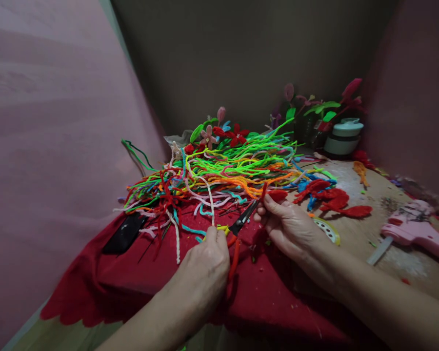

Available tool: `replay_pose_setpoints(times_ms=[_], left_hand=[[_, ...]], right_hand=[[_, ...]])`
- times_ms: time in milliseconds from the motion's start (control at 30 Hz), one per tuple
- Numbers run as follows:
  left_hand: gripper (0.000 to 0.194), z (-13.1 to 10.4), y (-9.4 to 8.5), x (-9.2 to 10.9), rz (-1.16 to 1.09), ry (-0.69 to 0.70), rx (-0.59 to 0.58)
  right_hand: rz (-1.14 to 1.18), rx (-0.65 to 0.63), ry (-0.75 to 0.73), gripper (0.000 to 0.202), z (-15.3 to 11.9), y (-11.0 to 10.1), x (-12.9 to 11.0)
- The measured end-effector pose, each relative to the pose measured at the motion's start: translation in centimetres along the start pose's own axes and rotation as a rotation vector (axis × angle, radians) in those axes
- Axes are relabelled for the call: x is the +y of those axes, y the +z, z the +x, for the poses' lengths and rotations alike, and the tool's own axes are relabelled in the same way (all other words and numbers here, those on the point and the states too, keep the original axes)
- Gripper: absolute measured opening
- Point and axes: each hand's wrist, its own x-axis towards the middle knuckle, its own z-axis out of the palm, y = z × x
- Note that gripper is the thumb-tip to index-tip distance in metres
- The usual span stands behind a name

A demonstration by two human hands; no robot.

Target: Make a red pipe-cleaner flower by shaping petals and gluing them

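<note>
My left hand (pixel 208 258) is closed around the handles of a pair of scissors (pixel 242 218) with dark blades and red and yellow handles. The blades point up and right, their tips close to the fingers of my right hand (pixel 283 222). Pinched in that hand is a red fuzzy pipe cleaner (pixel 264 191), one end sticking up beside the blade tips. Whether the blades touch it I cannot tell. Just behind both hands lies a large heap of coloured pipe cleaners (pixel 241 163), with a white one running down toward my left hand.
A dark phone (pixel 124 235) lies on the red cloth (pixel 139 273) at left. On the board at right are red petal shapes (pixel 332 199), a yellow-rimmed disc (pixel 327 230) and a pink glue gun (pixel 411 224). Behind stand a lidded jar (pixel 344 136) and fuzzy flowers (pixel 237 135).
</note>
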Motion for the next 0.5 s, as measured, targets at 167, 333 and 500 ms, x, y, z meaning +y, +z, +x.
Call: replay_pose_setpoints(times_ms=[167,333,500], left_hand=[[0.027,-0.1,0.0,0.2,-0.038,-0.006,0.021],[0.030,0.2,0.6,0.0,-0.081,-0.017,0.073],[0.032,0.3,1.0,-0.2,-0.091,0.007,0.072]], right_hand=[[0.046,0.055,0.017,0.026,0.2,0.0,0.0],[0.050,0.047,-0.009,0.025,0.1,0.3,0.0],[0.060,0.026,-0.037,0.025,0.0,0.4,0.0]])
